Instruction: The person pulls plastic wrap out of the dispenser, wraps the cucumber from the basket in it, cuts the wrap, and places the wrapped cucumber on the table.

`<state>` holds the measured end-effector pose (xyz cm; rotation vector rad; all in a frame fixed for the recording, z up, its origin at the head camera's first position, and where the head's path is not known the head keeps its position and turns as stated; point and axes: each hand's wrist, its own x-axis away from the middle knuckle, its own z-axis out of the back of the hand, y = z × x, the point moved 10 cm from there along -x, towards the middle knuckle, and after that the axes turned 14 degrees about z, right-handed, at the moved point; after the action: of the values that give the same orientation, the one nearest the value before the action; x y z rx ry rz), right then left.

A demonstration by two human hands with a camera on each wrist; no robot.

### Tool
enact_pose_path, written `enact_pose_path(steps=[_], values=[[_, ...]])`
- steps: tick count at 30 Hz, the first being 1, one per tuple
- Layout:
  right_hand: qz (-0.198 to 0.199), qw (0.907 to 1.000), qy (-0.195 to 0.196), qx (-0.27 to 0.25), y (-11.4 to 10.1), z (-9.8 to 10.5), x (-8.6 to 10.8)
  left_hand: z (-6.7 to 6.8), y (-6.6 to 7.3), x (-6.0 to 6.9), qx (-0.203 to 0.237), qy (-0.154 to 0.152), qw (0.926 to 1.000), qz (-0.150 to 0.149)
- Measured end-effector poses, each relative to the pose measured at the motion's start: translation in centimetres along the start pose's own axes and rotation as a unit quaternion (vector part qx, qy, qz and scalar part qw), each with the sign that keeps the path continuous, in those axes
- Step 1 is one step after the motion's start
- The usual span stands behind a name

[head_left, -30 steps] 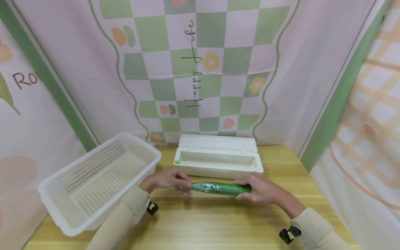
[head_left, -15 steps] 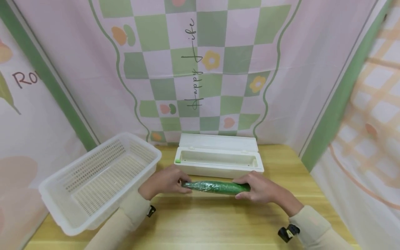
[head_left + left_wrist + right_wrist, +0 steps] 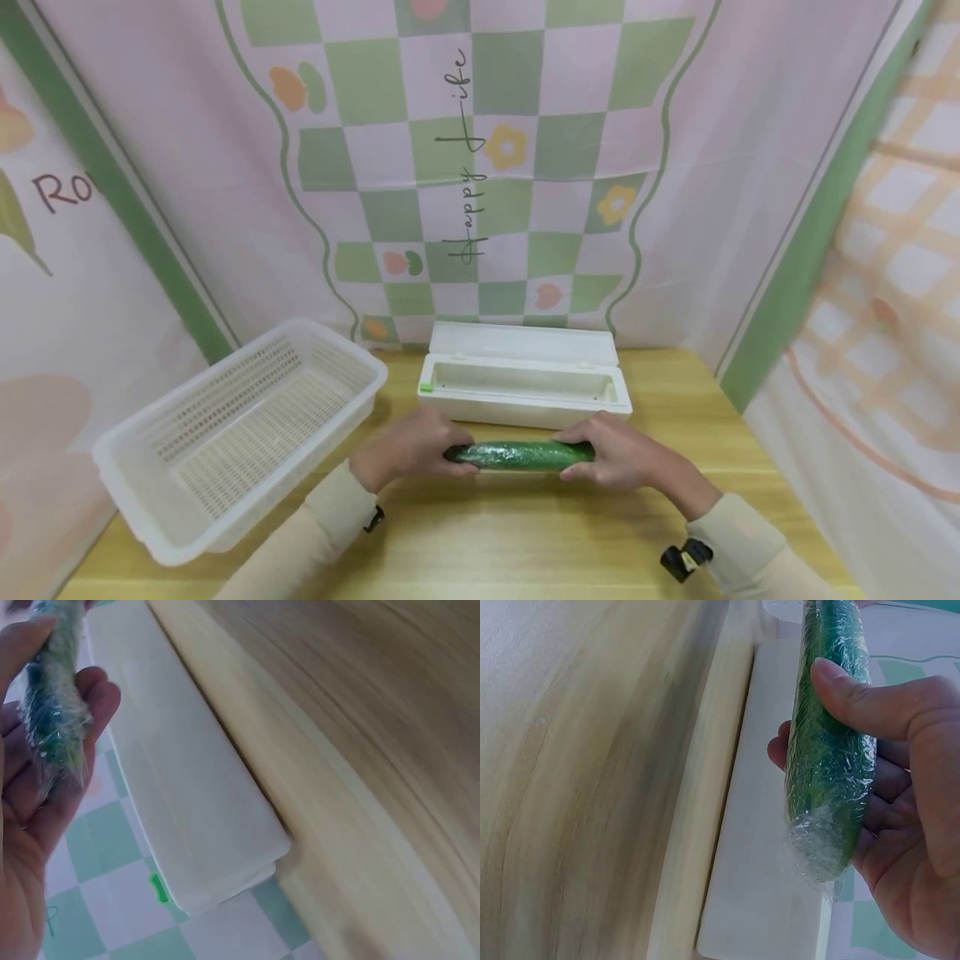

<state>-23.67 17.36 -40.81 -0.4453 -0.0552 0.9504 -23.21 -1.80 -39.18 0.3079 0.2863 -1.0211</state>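
Observation:
A cucumber point(image 3: 521, 454) wrapped in clear cling film is held level above the table, between both hands. My left hand point(image 3: 416, 447) grips its left end, thumb on one side and fingers curled on the other. At the opposite end, my right hand point(image 3: 622, 452) holds it the same way. In the left wrist view, crumpled film bunches around the tip of the cucumber point(image 3: 56, 697). The right wrist view shows the film-covered end of the cucumber point(image 3: 829, 765) resting over the curled fingers, with the thumb pressed on top.
Just behind the cucumber stands a long white cling film box point(image 3: 525, 410), lid point(image 3: 525, 342) raised, with a small green slider point(image 3: 427, 387) at its left. A white perforated basket point(image 3: 172, 533) sits on the left of the wooden table point(image 3: 525, 533). A patterned cloth point(image 3: 510, 75) hangs behind.
My left hand has moved from the film at the cucumber's left tip to a grip around that end. The cucumber has turned slightly in the hands, and the right hand has barely shifted left.

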Motion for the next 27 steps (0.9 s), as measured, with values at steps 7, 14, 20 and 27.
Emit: enact_pose_path(steps=[7, 14, 20, 27], values=[[-0.006, 0.9997, -0.006, -0.021, 0.2, -0.9, -0.1, -0.7, -0.9, 0.4, 0.010, -0.028, 0.9989, 0.037], [-0.005, 0.9998, -0.013, -0.013, 0.2, -2.0, -0.4, -2.9, -2.7, 1.8, 0.044, -0.137, 0.9809, 0.131], [0.001, 0.9999, -0.013, -0.002, 0.1, -3.5, -0.7, -4.2, -3.1, 2.8, 0.052, -0.167, 0.9717, 0.159], [-0.021, 0.9997, -0.011, -0.003, 0.4, -4.7, -0.5, -5.0, -3.0, 3.2, 0.033, -0.172, 0.9718, 0.158]])
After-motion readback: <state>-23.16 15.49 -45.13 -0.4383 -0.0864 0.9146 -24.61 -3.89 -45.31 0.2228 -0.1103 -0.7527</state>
